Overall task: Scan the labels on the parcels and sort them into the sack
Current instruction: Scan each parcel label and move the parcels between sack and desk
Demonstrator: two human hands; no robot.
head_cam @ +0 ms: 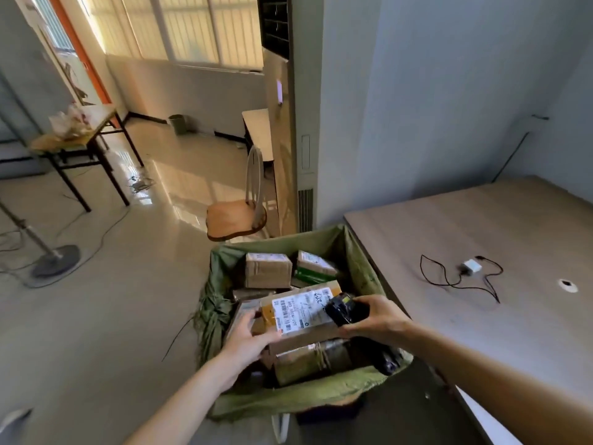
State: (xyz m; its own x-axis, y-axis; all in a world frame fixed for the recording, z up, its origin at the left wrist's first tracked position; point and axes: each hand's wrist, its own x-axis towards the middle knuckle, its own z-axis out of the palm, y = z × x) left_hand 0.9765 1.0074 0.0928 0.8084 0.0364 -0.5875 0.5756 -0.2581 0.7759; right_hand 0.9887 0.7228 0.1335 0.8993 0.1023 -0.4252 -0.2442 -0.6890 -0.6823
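Head view: nearest you, your left hand [248,335] grips the near-left edge of a brown cardboard parcel with a white barcode label [300,311], fingers curled over its side. Your right hand [373,319] is wrapped around a black handheld scanner [346,308], whose nose sits just over the right end of that label. The parcel is held above the open green woven sack [288,396], not yet let go.

To do this step well, I judge you should tilt the label flat toward the scanner and draw the scanner back a little so the barcode at the label's left end falls inside its aim; right now it points nearer the handwriting. Keep your left thumb off the print. Once it reads, lower the parcel into a gap rather than dropping it on a corner.

Further in, the sack already holds several parcels, among them a plain brown cardboard box [268,269] and a green-and-white carton [316,268] at the far side.

To your right the grey wood-grain tabletop [481,226] carries a white charger with a black cable [471,268]. Beyond stand a wooden chair [237,216], a fan base [56,260] on the glossy floor, a small side table [80,136] and bright windows.
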